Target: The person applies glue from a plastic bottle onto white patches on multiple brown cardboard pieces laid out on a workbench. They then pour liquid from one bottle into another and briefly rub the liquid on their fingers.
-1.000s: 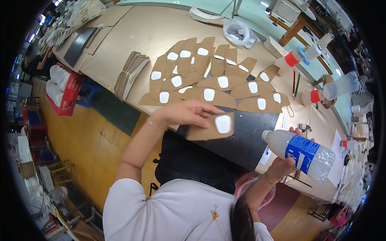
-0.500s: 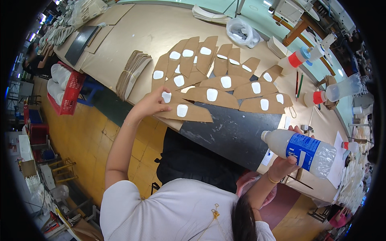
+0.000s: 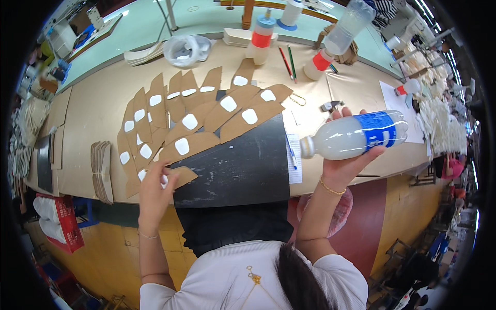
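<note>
My right hand point(image 3: 347, 164) grips a clear plastic bottle point(image 3: 343, 138) with a blue label and whitish contents. It lies nearly level above the table, its pale neck pointing left. My left hand point(image 3: 156, 194) reaches down to the near left edge of a group of brown flat cut pieces point(image 3: 204, 142), each bearing a white rounded patch. Its thumb and forefinger are apart over the nearest brown piece point(image 3: 185, 176), with that piece's white patch partly showing between them. Several pieces overlap in rows, partly on a black board point(image 3: 232, 175).
Left of the pieces stands a bundled stack of brown pieces point(image 3: 102, 170). Behind are a white plastic bag point(image 3: 186, 50), a red-banded bottle point(image 3: 261, 39), another red-banded upturned bottle point(image 3: 341, 36) and pencils point(image 3: 288, 63). A notepad with a pen point(image 3: 293, 157) lies right of the board. A red basket point(image 3: 67, 222) stands at left.
My view has turned to the right. The bottle has come more level and its neck now sits over the table by the notepad. My left hand has shifted onto the nearest brown piece.
</note>
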A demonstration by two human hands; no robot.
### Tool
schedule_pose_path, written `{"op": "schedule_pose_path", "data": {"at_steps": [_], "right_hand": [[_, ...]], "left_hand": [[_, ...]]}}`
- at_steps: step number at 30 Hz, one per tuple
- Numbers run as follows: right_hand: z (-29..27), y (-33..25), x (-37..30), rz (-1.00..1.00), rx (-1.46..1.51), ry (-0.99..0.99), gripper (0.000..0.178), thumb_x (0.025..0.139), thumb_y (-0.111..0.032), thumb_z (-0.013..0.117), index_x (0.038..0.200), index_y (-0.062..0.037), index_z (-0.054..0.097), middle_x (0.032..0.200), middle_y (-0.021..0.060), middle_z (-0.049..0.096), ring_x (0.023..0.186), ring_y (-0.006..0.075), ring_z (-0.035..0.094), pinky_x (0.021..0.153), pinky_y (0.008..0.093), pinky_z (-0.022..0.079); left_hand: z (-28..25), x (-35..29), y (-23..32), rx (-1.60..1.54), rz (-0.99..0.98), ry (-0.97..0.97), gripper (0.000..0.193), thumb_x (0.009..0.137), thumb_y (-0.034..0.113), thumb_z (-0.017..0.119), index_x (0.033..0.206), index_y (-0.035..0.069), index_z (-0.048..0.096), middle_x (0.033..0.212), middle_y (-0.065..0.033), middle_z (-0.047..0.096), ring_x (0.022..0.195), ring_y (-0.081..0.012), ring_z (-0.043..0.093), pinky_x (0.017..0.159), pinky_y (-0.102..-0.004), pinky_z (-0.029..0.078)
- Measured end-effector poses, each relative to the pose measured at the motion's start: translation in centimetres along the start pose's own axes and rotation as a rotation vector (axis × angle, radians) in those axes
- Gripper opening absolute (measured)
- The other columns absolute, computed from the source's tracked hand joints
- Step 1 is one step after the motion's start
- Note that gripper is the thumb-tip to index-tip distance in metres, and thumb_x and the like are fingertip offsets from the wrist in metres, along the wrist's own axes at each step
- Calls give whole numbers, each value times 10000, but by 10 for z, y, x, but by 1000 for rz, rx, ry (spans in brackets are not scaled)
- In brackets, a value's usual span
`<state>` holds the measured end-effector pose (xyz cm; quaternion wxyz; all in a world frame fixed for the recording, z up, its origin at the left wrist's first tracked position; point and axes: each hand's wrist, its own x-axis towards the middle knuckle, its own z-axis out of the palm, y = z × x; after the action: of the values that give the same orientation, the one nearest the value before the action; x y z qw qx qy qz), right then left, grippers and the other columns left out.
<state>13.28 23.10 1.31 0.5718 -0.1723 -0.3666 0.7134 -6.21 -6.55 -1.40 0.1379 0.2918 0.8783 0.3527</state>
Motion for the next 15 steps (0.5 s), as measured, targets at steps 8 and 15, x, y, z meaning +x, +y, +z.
{"op": "schedule_pose_path", "data": {"at_steps": [8, 15], "right_hand": [[-20, -15, 16, -316, -403, 95, 870, 756, -593, 640, 1316, -11, 316, 1259, 217, 497, 1153, 365, 510, 964, 461, 448], [-44, 45, 39, -298, -708, 56, 715, 637, -235, 864, 1183, 17, 477, 1101, 125, 586, 994, 174, 572, 873, 302, 476]], "left_hand": [[74, 24, 77, -65, 482, -210, 276, 800, 135, 668, 1044, 26, 595, 934, -125, 578, 885, -282, 572, 759, -356, 462], [149, 22, 100, -57, 719, -230, 345, 771, 122, 680, 1087, 28, 581, 1183, -167, 510, 1143, -340, 478, 956, -411, 392]]}}
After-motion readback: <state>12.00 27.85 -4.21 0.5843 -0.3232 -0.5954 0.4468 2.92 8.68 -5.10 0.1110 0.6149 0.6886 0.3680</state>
